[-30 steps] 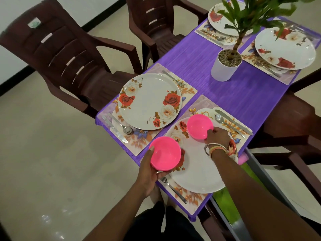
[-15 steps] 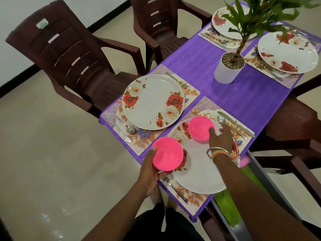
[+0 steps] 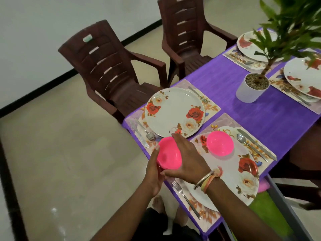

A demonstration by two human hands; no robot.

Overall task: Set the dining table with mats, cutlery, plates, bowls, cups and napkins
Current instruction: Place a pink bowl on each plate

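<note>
Gripped between both hands, over the near-left edge of the bench: a round bright pink plastic bowl [image 3: 167,156], tilted, its hollow side toward the camera. On its left side the left hand [image 3: 154,174], thumb on the rim, fingers curled beneath. On its right side the right hand [image 3: 188,158], fingers laid long over the rim, thumb tucked below. Metal bangles and a thread band on that wrist.

Just to the right, upright on the far part of a large round white plate with red and cream roses [image 3: 243,173] — a second pink plastic bowl [image 3: 219,143], the same in shape. Under this plate, a rectangular floral place mat [image 3: 225,120]. On the mat, left of the plate, a steel fork [image 3: 185,197]. Right of the plate, a steel spoon [image 3: 250,145] and a steel table knife [image 3: 257,145], side by side.

Further left, a second rose plate [image 3: 173,112] on its own floral mat [image 3: 212,107]. At its near-left side another spoon [image 3: 150,135] and another knife [image 3: 139,135], at its far-right side another fork [image 3: 199,95].

Beyond, on the purple cloth of the bench [image 3: 260,119], a white cylindrical pot [image 3: 246,92] filled with gravel, holding a green leafy plant [image 3: 286,32]. Behind the pot, two more rose plates [image 3: 250,44] [image 3: 302,79] on mats — partly hidden by leaves. Beside the bench, two dark brown plastic armchairs [image 3: 111,72] [image 3: 185,32], on a pale floor [image 3: 69,153].
</note>
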